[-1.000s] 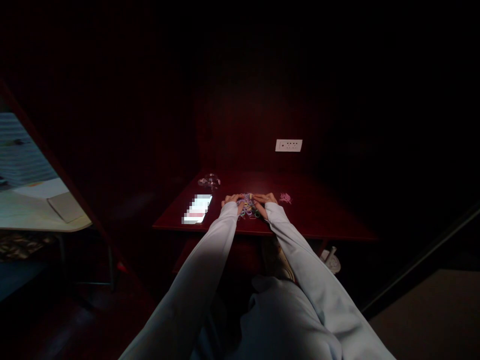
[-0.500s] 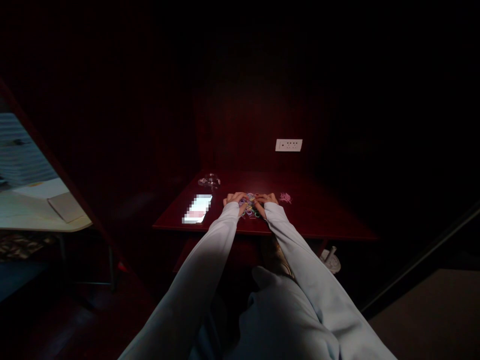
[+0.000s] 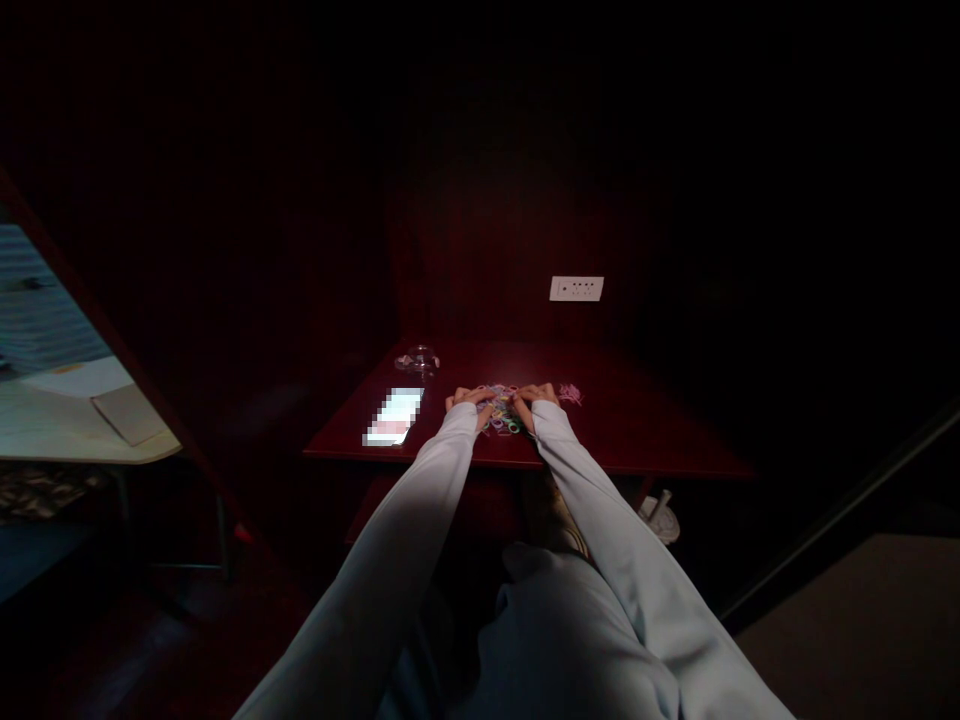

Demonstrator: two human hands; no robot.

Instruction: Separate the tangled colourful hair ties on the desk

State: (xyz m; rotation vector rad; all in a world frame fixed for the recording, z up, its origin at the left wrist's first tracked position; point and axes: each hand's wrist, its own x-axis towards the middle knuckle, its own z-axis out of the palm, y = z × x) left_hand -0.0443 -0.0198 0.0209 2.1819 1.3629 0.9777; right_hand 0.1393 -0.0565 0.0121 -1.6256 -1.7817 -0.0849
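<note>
A loose pile of small, many-coloured elastic hair ties (image 3: 498, 424) lies near the front of the dark red table. Over its left side rests my left hand (image 3: 466, 399), its fingers bent forward and its thumb apart from them. At the right side, my right hand (image 3: 537, 397) has thumb and fingers drawn together over the ties. Whatever is between those fingertips is too small to make out. Just right of that hand sits a separate cluster of pink hair ties (image 3: 570, 394).
A lit phone (image 3: 396, 416) lies left of my hands on the table (image 3: 630, 430). Behind it stands a clear container (image 3: 423, 358). A white socket panel (image 3: 577, 289) is on the back wall. Far left, a box (image 3: 127, 408) rests on another table.
The view has shifted very slightly. My right fingertips have moved a little to the right, widening the space between my hands, and more of the pile shows.
</note>
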